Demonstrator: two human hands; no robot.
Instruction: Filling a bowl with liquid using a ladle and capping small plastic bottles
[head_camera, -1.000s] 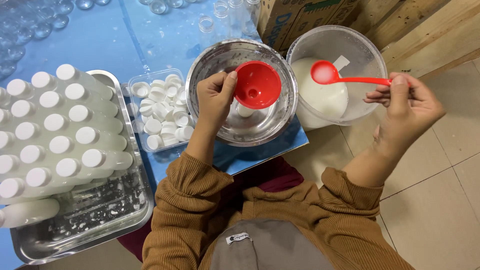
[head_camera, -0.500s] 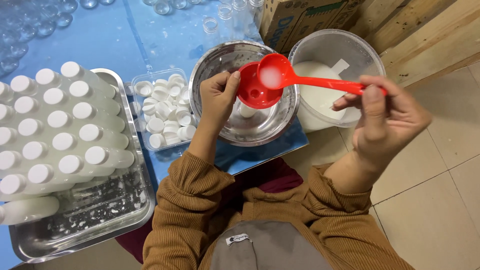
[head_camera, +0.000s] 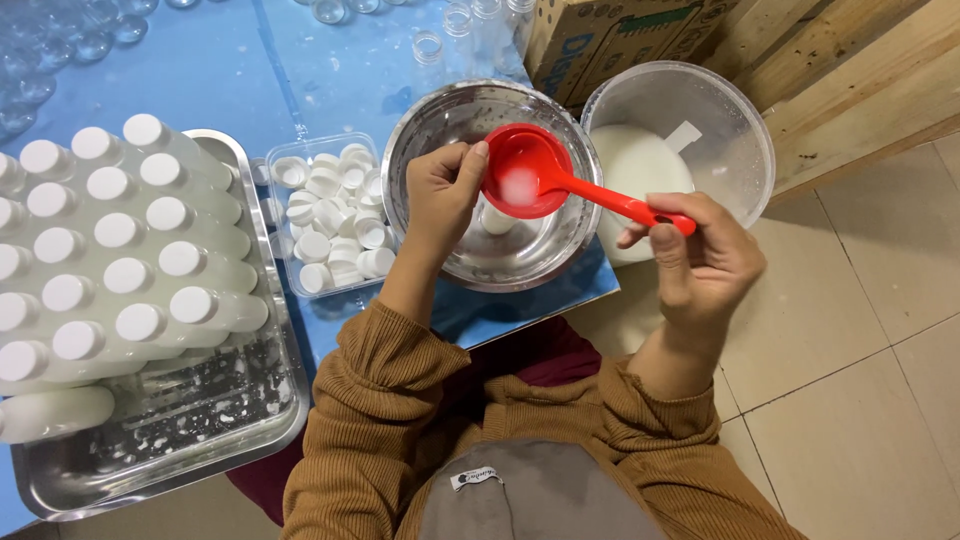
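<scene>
The left hand (head_camera: 440, 195) is closed around a red funnel (head_camera: 522, 170) on a bottle (head_camera: 497, 218) inside the steel bowl (head_camera: 425, 130). The right hand (head_camera: 700, 260) pinches a red ladle (head_camera: 610, 200), tipped over the funnel. Better to pour slowly and keep the funnel upright.

I see a red ladle (head_camera: 590, 192) held tilted over a red funnel (head_camera: 520, 170); its bowl lies inside the funnel mouth, with white liquid there. The funnel sits on a small white bottle (head_camera: 497, 218), which stands upright inside a round steel bowl (head_camera: 430, 125) on the blue counter (head_camera: 200, 70).
</scene>
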